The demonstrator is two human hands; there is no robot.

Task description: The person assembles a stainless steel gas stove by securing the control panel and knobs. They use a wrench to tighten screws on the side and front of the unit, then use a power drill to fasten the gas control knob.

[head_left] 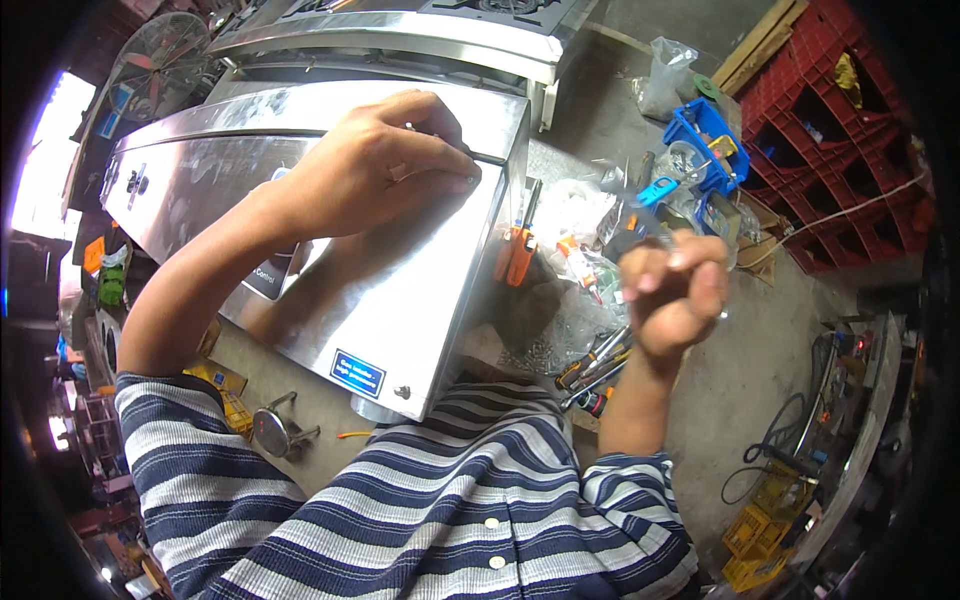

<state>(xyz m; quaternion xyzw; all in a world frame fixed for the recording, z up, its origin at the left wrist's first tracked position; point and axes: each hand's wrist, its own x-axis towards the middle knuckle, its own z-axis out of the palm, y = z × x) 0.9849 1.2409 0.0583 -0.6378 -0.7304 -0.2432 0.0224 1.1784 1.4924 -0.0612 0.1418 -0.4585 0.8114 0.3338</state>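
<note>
A large stainless steel appliance body point(400, 270) with a dark label and a small blue sticker point(358, 372) lies in front of me, to the left. My left hand point(385, 160) rests at the seam by its upper right corner. Those fingers are curled together, and whatever they pinch is hidden beneath them. Away from the metal, my right hand point(675, 290) is raised over the floor clutter on the right. It is blurred, its fingers bent in towards the thumb; something small may be between them, too smeared to name.
Beyond stands another steel unit with burners point(500, 10). Beside the body lie an orange-handled tool point(517, 250), plastic bags, several screwdrivers point(600, 362) and a blue bin point(708, 140). Stacked red crates point(840, 120) stand far right, a yellow crate point(765, 530) near right, a fan point(160, 62) far left.
</note>
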